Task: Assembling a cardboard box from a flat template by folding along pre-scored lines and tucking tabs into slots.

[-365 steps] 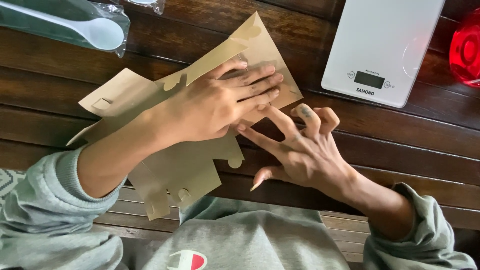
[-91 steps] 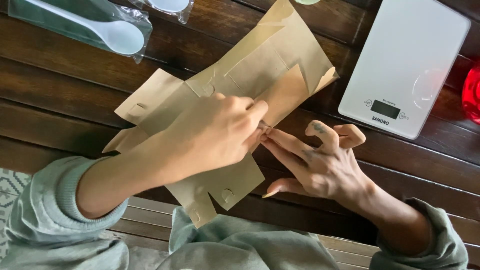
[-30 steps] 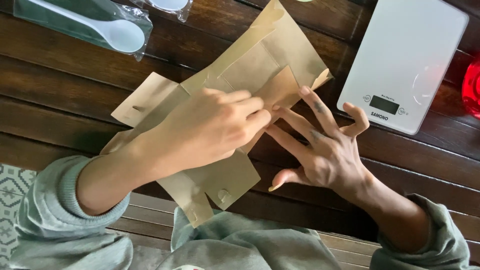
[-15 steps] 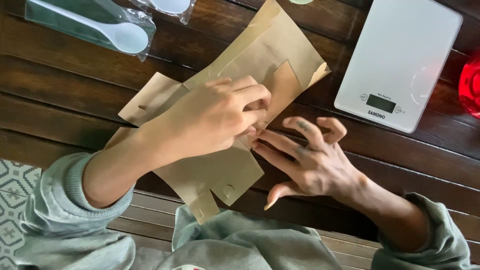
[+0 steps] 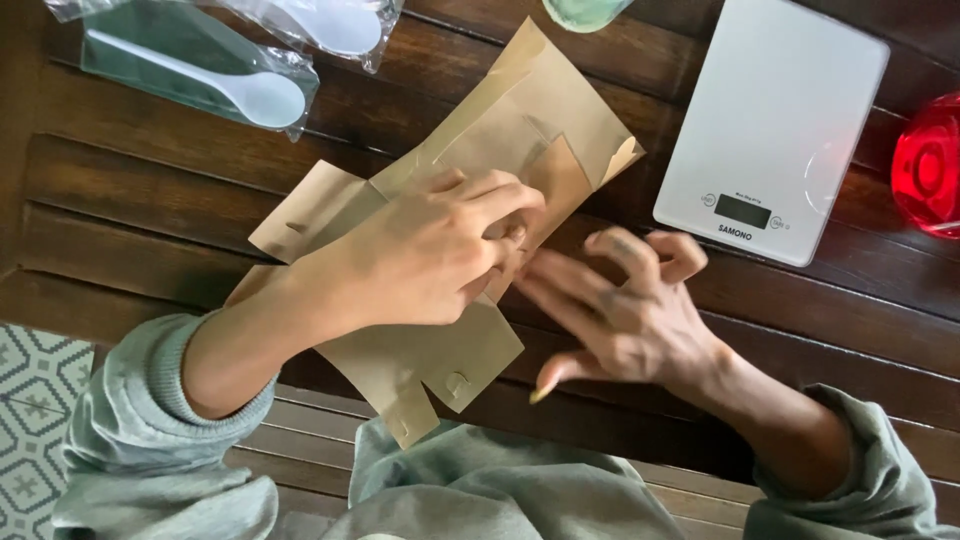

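Flat brown cardboard box blank [image 5: 560, 120] pinched under curled left hand [image 5: 430, 255]; right hand [image 5: 625, 310] fingers spread, blurred, touching its 3 o'clock edge. White kitchen scale [image 5: 790, 110] near at 2 o'clock; bare wooden table [image 5: 120, 230] at 9 o'clock.

Flat brown die-cut cardboard blank [image 5: 470, 350]; partly folded; lying diagonally on the table.

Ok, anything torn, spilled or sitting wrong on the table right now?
Nothing stands out. The brown cardboard blank lies slanted under the left hand and looks untorn; the right hand is blurred beside it. The white scale lies flat.
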